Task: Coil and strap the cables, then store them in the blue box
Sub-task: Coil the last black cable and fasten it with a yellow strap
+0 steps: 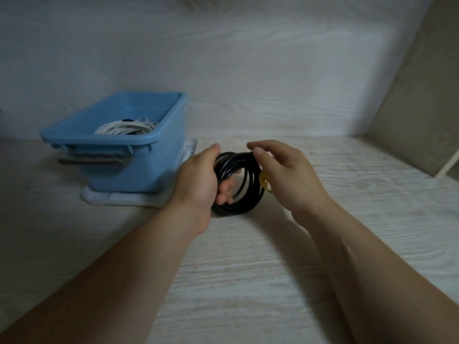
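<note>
A coiled black cable [242, 184] stands upright on the pale wooden surface, just right of the blue box [139, 160]. My left hand [198, 180] grips the coil's left side, fingers curled through its middle. My right hand [285, 175] is at the coil's right side, thumb touching the top strands. A yellow rubber band [265, 182] sits between my right hand's fingers and the coil. Inside the blue box lies a coiled white cable [124, 127].
The blue box stands on a white lid [119, 198] at the left. A wooden back wall [248, 70] rises behind, and a side panel [422, 95] closes the right.
</note>
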